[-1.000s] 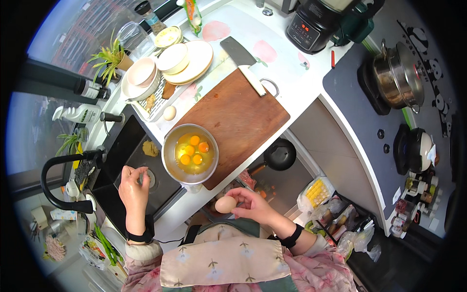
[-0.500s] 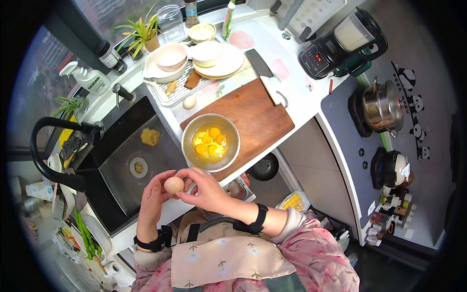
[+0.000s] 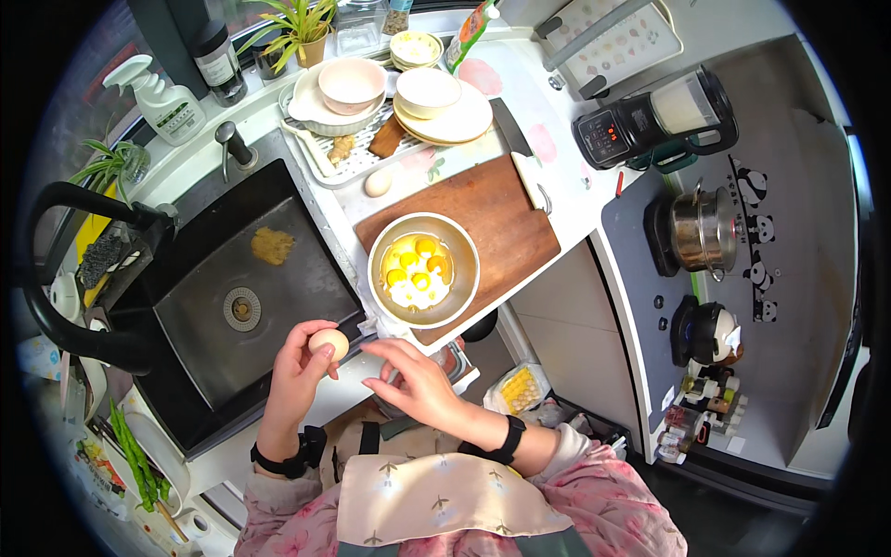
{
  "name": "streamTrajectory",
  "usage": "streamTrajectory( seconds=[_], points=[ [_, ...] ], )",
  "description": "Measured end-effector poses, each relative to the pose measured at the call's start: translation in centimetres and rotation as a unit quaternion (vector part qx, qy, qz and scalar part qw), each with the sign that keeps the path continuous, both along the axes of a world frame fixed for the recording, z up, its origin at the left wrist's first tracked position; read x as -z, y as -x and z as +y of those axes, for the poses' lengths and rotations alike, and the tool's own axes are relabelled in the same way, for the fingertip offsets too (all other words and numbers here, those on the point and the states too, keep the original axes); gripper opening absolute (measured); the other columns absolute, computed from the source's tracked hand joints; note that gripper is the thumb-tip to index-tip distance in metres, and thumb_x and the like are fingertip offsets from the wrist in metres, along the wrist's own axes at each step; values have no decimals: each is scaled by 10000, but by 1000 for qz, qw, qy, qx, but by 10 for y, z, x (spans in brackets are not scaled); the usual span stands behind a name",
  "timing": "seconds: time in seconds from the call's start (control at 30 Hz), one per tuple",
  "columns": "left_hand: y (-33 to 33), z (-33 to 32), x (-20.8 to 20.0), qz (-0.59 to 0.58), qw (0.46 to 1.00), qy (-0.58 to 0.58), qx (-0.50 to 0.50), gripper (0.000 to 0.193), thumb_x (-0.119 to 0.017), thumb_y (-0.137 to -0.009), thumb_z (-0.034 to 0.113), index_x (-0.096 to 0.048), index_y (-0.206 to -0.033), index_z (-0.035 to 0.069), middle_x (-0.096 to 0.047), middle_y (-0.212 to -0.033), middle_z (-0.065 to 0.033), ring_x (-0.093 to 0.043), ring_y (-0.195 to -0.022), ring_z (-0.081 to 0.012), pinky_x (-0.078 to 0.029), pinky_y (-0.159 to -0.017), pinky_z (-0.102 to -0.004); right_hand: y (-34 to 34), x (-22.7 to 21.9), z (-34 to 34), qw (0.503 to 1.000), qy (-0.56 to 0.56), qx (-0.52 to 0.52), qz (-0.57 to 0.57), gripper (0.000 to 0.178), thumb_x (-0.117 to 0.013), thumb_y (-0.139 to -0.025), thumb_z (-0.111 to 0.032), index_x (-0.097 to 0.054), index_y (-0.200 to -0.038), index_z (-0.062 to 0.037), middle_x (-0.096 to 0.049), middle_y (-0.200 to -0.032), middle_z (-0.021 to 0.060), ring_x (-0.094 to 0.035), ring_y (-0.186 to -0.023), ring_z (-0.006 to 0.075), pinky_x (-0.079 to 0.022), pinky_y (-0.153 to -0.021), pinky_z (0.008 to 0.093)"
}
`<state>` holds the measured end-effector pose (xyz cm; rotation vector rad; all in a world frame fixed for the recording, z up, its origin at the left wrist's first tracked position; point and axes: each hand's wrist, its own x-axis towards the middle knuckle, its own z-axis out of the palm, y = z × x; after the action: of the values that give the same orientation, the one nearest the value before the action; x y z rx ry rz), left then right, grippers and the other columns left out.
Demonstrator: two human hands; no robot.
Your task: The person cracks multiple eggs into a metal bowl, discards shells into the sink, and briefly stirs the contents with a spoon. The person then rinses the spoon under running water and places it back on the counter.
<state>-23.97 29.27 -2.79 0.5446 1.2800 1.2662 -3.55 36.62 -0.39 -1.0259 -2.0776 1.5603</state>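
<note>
Half a second ago both hands held the smooth, pale-brown egg (image 3: 329,344); now only the left hand (image 3: 299,369) holds it, between thumb and fingers, near the black rectangular sink (image 3: 200,339). The right hand (image 3: 415,382) is apart from it, its fingers loosely spread. The round steel bowl (image 3: 471,278) with yellow yolks (image 3: 425,248) stands between the right hand and a second, whitish oval egg (image 3: 378,183), and covers part of the brown wooden board (image 3: 510,218).

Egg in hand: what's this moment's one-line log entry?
left hand: holds egg | right hand: empty, near egg | metal bowl: yolks inside | second egg: beside cutting board
</note>
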Motion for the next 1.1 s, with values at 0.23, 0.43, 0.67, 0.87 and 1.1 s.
streamTrajectory(
  seconds=[0.23, 0.43, 0.67, 0.87, 1.1],
  points=[
    [16, 10, 7, -11, 1000, 4, -16, 259, -535, -1018, 97, -572, -1266, 31, -623, -1032, -65, -561, -767, -93, -496, -689, -239, -36, -24, 36, 991, -79, -1, -105, 285, -768, -900, -99, -710, -1178, -76, -715, -996, 38, -655, -750, 113, -537, -664, 262],
    [32, 12, 1, -14, 999, 9, -48, 276, -539, -1044, 98, -559, -1311, 30, -607, -1021, -69, -576, -774, -93, -514, -687, -243, -10, -50, 173, 942, -293, -44, -156, 302, -753, -893, -138, -696, -1187, -105, -691, -1023, 81, -687, -879, 222, -567, -695, 328],
    [36, 1, -11, 15, 996, 8, -88, 273, -552, -1033, 88, -563, -1299, 34, -608, -1012, -70, -584, -765, -100, -524, -676, -252, 88, 4, 275, 759, -477, -385, -220, 327, -622, -908, -95, -630, -1233, -132, -619, -1211, 81, -665, -1055, 282, -585, -808, 397],
    [32, -19, -15, 24, 992, 25, -123, 270, -523, -1034, 92, -560, -1294, 34, -601, -1014, -73, -586, -766, -103, -536, -683, -263, 102, 38, 295, 644, -532, -488, -252, 237, -551, -929, -127, -633, -1148, -93, -588, -1092, 58, -683, -987, 242, -603, -716, 363],
    [18, -22, -13, 3, 990, 27, -138, 272, -498, -1049, 128, -524, -1303, 36, -571, -1056, -73, -594, -809, -113, -552, -711, -273, 95, 56, 306, 661, -551, -451, -235, 197, -552, -939, -153, -609, -1112, -78, -670, -1023, 90, -722, -922, 287, -605, -682, 411]
  ],
)
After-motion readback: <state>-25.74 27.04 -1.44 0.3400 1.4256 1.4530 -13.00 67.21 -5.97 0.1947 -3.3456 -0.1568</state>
